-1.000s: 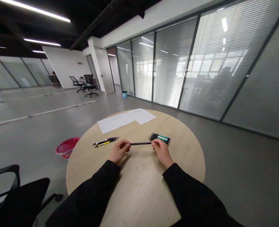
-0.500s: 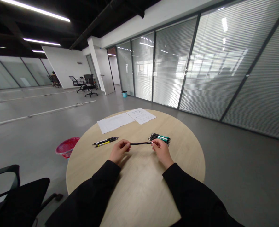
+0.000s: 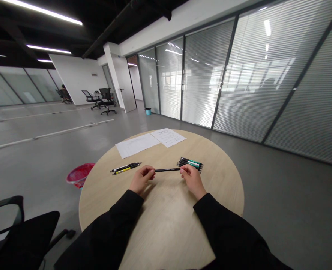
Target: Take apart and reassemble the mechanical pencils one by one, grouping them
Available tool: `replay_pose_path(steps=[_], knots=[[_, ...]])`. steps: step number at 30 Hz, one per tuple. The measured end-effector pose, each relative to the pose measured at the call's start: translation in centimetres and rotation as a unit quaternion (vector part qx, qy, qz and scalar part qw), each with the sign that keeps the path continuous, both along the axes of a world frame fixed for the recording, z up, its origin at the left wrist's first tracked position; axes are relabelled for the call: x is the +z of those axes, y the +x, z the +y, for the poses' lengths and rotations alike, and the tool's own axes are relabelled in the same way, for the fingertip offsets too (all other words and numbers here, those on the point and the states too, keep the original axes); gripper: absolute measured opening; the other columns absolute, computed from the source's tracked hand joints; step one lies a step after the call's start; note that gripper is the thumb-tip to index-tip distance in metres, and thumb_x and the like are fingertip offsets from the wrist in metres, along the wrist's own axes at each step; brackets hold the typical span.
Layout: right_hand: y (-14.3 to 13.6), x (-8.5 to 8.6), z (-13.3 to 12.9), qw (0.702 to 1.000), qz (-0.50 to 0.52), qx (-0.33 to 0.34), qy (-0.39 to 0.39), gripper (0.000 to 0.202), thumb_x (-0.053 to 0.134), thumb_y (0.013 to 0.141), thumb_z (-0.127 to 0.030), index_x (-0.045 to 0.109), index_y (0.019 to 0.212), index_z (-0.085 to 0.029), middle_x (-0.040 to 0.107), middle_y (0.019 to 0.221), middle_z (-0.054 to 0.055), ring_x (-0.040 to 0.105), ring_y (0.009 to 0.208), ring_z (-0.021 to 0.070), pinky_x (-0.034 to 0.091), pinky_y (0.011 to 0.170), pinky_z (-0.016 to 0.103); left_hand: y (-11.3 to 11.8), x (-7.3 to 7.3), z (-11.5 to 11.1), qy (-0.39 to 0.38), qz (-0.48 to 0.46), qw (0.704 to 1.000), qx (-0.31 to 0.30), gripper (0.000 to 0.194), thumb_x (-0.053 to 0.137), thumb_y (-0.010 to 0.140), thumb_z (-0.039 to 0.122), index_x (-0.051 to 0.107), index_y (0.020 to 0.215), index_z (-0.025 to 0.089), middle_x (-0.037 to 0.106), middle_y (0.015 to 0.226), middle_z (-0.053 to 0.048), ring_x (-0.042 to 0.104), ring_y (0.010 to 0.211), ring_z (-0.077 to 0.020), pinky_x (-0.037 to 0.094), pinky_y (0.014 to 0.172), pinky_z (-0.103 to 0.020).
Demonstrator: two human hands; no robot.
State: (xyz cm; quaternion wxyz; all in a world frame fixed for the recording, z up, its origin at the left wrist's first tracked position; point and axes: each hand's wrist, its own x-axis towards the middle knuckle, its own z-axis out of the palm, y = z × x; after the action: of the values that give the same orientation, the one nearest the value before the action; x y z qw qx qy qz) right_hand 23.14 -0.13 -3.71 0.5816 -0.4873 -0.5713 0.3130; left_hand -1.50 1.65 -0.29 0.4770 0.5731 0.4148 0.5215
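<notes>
A slim black pen [image 3: 167, 170] is held level between my two hands, just over the near middle of the round table [image 3: 168, 217]. My left hand [image 3: 142, 179] pinches its left end, and the fingertips of my right hand [image 3: 193, 180] close on the other end. Behind my right hand lies a row of several pens [image 3: 190, 162] with black, green and white barrels, partly hidden by that hand. To the left of my left hand rest a yellow-and-black pen [image 3: 126, 169] and a white-and-black pen [image 3: 125, 166], side by side.
Two white paper sheets [image 3: 137, 145] lie at the table's far edge, one printed. A red-lined bin [image 3: 80, 174] stands on the floor at left. Nearer is a black chair [image 3: 27, 240]. Glass partitions with blinds [image 3: 202, 82] run along the right.
Both hands keep nearly the same place and grip. The pen seems turned slightly about its length, with a small pale marking now showing on its barrel.
</notes>
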Motion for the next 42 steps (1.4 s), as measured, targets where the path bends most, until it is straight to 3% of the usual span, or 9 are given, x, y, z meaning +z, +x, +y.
replay_pose_path(steps=[42], knots=[[-0.02,0.78,-0.72,1.0,-0.019,0.018,0.003,0.024,0.054,0.091,-0.043,0.061,0.085,-0.02,0.064,0.075,0.002,0.061,0.064,0.0165,0.048,0.062,0.028,0.0,0.25,-0.18,-0.004,-0.002,1.0,0.004,0.037,0.08,0.069,0.048,0.066,0.08,0.016,0.062,0.065,0.0,0.056,0.058,-0.0125,0.045,0.058,-0.026]])
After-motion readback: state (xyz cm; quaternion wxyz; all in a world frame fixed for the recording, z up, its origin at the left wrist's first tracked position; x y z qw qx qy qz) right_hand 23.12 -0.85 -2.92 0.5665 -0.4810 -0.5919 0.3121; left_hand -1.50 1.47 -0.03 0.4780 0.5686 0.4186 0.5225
